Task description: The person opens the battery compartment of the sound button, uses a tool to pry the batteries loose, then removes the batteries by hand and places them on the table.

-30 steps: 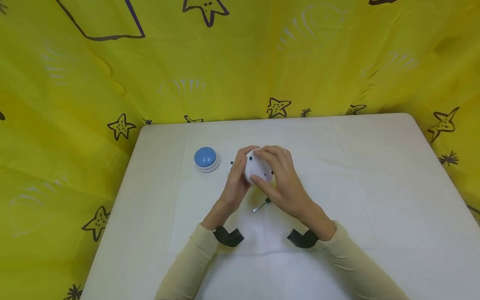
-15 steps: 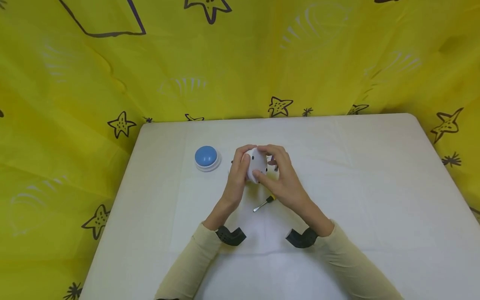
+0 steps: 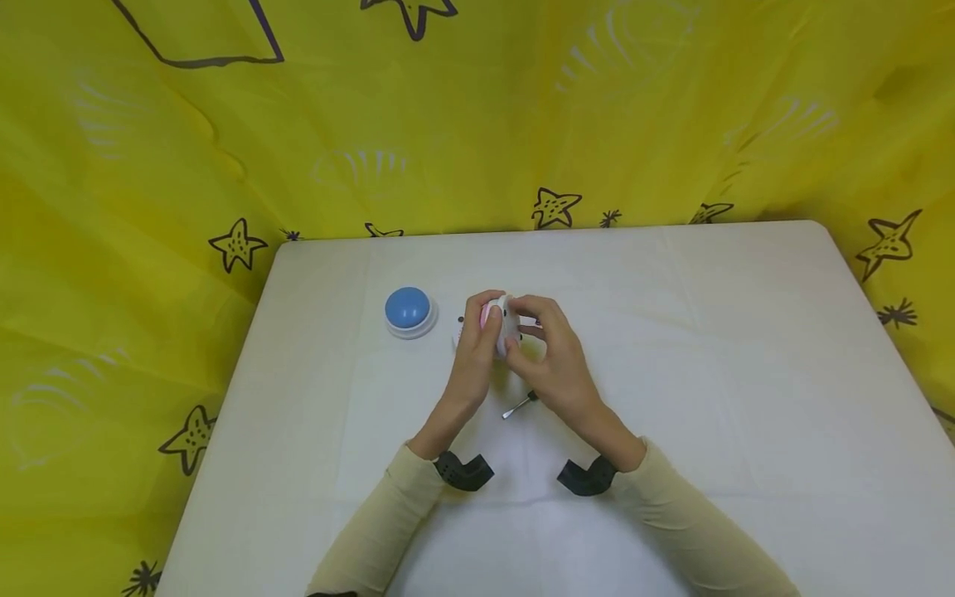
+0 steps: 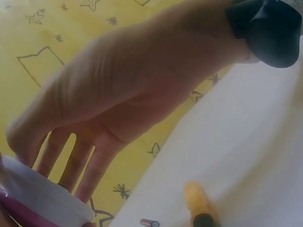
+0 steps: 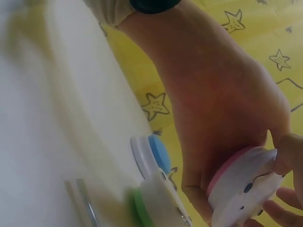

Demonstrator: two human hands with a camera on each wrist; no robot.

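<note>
Between both hands, above the table, is a round push button (image 3: 509,326) with a pink top and white base. My left hand (image 3: 470,358) grips its left side, thumb along the edge. The right hand (image 3: 555,358) pinches it from the right with thumb and fingers. In the right wrist view, dark holes show on the button's white underside (image 5: 246,189), and its pink rim faces the left palm. A screwdriver (image 3: 518,406) lies below the right hand, which partly hides it; its yellow handle (image 4: 195,197) shows in the left wrist view.
A blue-topped push button (image 3: 408,308) stands to the left on the white table (image 3: 709,373). Behind the left hand sits a green and white push button (image 5: 158,203), mostly hidden from the head view. A small cylindrical item (image 4: 149,222) lies near the screwdriver. A yellow curtain (image 3: 462,108) hangs behind.
The pink push button has turned from showing its white underside to nearly edge-on, so some pink now shows. My right hand has shifted slightly left and its fingers have changed position.
</note>
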